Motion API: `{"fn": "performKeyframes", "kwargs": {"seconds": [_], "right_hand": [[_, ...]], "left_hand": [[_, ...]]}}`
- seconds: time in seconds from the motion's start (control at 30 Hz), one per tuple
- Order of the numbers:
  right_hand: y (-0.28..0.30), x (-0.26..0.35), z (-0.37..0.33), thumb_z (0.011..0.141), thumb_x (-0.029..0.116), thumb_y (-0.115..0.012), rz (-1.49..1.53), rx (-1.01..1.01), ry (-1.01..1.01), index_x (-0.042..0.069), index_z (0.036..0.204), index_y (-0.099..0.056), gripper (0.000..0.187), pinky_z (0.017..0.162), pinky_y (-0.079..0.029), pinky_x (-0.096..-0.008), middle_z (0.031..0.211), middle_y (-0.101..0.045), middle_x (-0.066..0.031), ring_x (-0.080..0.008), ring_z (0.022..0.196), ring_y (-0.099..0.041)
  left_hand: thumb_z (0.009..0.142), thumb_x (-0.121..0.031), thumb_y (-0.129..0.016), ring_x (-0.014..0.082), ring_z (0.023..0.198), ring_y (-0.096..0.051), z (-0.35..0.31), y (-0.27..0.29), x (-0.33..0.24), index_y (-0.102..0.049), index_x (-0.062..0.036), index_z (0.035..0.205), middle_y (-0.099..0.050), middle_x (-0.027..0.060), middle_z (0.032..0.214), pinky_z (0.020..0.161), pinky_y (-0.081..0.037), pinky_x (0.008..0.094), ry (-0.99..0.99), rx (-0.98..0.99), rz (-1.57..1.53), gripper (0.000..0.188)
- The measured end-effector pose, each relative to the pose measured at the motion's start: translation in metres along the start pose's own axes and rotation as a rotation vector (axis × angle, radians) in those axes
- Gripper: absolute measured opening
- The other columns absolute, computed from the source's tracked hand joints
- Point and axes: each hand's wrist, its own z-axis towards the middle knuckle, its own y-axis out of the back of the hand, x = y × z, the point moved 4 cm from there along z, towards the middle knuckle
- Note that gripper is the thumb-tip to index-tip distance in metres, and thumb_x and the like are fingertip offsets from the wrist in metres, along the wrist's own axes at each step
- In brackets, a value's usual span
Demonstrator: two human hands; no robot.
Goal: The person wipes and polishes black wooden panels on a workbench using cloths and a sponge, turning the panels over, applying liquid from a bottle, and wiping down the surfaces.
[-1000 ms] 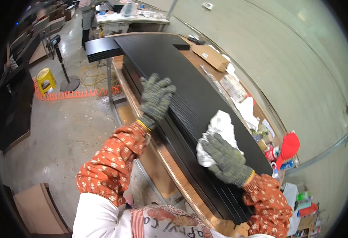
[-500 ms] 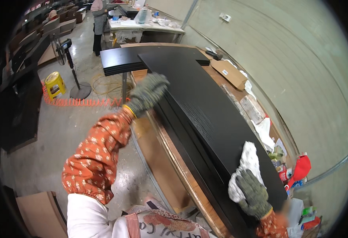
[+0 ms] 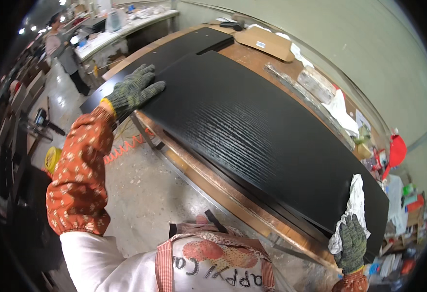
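Where the long black panel (image 3: 291,121) ends on the person's side, its near edge runs close along the rim of the workbench (image 3: 245,53), with bare concrete floor (image 3: 140,194) beyond. Behind its far edge, room is tighter: a clear-wrapped package (image 3: 315,83), a cardboard piece (image 3: 264,43) and a red cap (image 3: 397,150) line the wall side. Flat on the bench, the panel has its long axis slanting from upper left to lower right, its notched end upper left. The left hand (image 3: 134,90) lies spread wide at that end, gripping nothing I can see. At the other end, the right hand (image 3: 352,243) lies straight-fingered over a bunched white cloth (image 3: 357,197); I cannot tell whether it pinches it. A second ago, both hands were closer together.
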Motion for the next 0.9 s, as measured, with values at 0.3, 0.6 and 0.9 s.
{"fn": "performKeyframes", "kwargs": {"seconds": [0.3, 0.6, 0.9], "right_hand": [[0.005, 0.166, 0.171, 0.084, 0.031, -0.059, -0.088, -0.362, -0.109, 0.012, 0.123, -0.064, 0.044, 0.1, -0.044, -0.0461, 0.131, -0.057, -0.0139, -0.0352, 0.125, -0.051], [0.002, 0.303, 0.317, 0.083, 0.016, -0.057, 0.15, -0.642, -0.078, 0.007, 0.132, -0.055, 0.049, 0.112, -0.035, -0.0501, 0.135, -0.054, -0.0167, -0.0352, 0.133, -0.044], [-0.007, 0.146, 0.089, 0.096, 0.014, -0.056, 0.184, -0.813, -0.813, 0.002, 0.125, -0.059, 0.032, 0.09, -0.05, -0.0323, 0.118, -0.062, -0.01, -0.0192, 0.104, -0.06]], "left_hand": [[0.087, -0.031, -0.07, 0.0331, 0.103, -0.061, 0.024, 0.024, -0.007, -0.066, 0.0042, 0.108, -0.064, 0.0208, 0.107, 0.089, -0.049, 0.0409, 0.09, -0.191, -0.37, 0.041], [0.086, -0.033, -0.073, 0.0275, 0.113, -0.06, 0.074, -0.023, 0.013, -0.045, -0.0003, 0.139, -0.06, 0.0202, 0.125, 0.099, -0.045, 0.0341, 0.281, -0.108, -1.057, 0.068], [0.088, -0.029, -0.072, 0.0227, 0.118, -0.056, 0.077, -0.039, 0.035, -0.031, -0.0024, 0.15, -0.056, 0.0178, 0.132, 0.103, -0.042, 0.0323, 0.196, 0.125, -1.387, 0.079]]}}
